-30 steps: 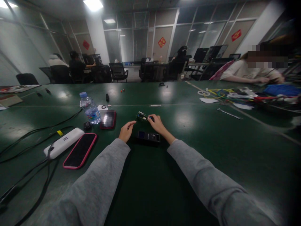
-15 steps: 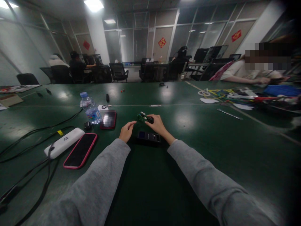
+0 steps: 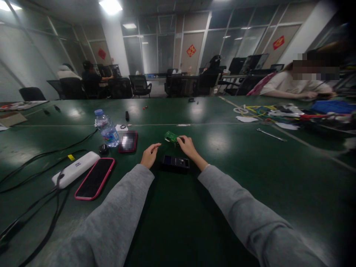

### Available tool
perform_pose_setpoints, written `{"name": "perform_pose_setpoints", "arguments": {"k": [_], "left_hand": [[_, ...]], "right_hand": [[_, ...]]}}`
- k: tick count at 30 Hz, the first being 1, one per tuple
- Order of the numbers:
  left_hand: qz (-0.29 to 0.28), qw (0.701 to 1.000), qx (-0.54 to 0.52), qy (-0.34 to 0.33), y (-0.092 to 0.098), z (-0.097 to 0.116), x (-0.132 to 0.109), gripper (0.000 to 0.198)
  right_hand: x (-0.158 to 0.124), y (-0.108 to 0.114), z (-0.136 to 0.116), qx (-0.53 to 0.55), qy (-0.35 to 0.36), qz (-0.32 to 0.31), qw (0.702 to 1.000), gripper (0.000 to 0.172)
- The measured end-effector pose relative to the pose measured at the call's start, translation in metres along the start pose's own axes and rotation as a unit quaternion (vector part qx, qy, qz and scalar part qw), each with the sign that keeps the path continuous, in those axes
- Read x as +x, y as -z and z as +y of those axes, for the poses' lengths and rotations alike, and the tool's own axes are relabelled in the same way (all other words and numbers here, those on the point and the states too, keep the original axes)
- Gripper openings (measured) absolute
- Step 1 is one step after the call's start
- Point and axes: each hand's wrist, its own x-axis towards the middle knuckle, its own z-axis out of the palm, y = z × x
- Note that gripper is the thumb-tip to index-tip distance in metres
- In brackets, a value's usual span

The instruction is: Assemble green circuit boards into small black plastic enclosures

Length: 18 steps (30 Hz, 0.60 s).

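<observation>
My right hand [image 3: 188, 147] pinches a small green circuit board [image 3: 171, 136] just above the green table [image 3: 250, 167], its fingers closed on the board's right end. Below it lies a small black device with a dark screen [image 3: 175, 163] flat on the table. My left hand [image 3: 149, 155] rests on the table to the left of that device, fingers loosely curled and apart, holding nothing. Both arms wear grey sleeves.
To the left lie a pink-cased phone [image 3: 95, 178], a white power bank [image 3: 75, 168] with black cables, a water bottle [image 3: 106, 128], a dark red case [image 3: 127, 141] and a small black cap [image 3: 104, 149]. A person sits at far right behind wires and tools [image 3: 271, 134].
My right hand has turned the circuit board over and shifted it slightly up and left, so its flat green face now shows. My left hand has stayed put.
</observation>
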Motion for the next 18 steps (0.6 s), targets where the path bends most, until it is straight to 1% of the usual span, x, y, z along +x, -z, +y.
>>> {"name": "perform_pose_setpoints", "arguments": {"k": [3,5,8,10,12,15,18], "left_hand": [[-0.001,1.000,-0.001,-0.001,0.001,0.000,0.000,0.030],[0.000,1.000,0.002,-0.004,0.001,0.001,-0.001,0.030],[0.001,1.000,0.003,-0.009,0.000,0.001,-0.001,0.030],[0.004,1.000,-0.001,-0.012,-0.001,0.000,-0.001,0.029],[0.007,1.000,-0.002,-0.012,-0.001,0.000,0.000,0.029],[0.008,1.000,-0.003,-0.006,-0.001,0.000,0.000,0.029],[0.004,1.000,0.002,0.000,0.001,0.001,0.000,0.030]], "right_hand": [[0.001,-0.001,0.001,0.001,-0.006,0.009,1.000,0.038],[0.000,-0.002,-0.001,-0.003,-0.002,0.015,1.000,0.043],[-0.002,-0.003,-0.008,-0.029,0.030,0.028,0.999,0.057],[-0.004,-0.003,-0.012,-0.051,0.059,0.019,0.997,0.062],[-0.006,-0.002,-0.017,-0.060,0.068,0.003,0.996,0.056],[-0.011,0.005,-0.022,-0.052,0.040,-0.004,0.998,0.042],[-0.019,0.025,-0.024,-0.031,0.014,-0.013,0.999,0.038]]}}
